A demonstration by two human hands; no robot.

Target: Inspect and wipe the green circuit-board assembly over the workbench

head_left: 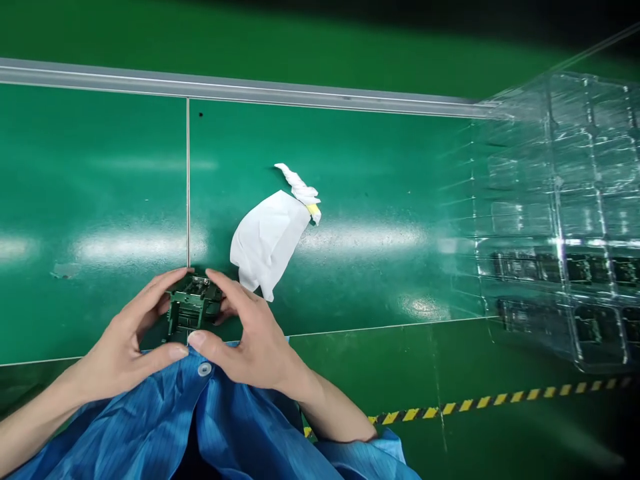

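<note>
Watching remotely, I see left hand (117, 340) and right hand (260, 340), fingers (233, 290) clamped on a dark green part (193, 303) by the tabletop (375, 167) edge, sides hidden; clear trays (575, 200) are cut off.

From where I'm standing, I'm making out no readable words, numbers or brands. The only sign-like marking I'm seeing is the yellow-and-black striped tape (466, 405), running aslant across the green floor (380, 367).
</note>
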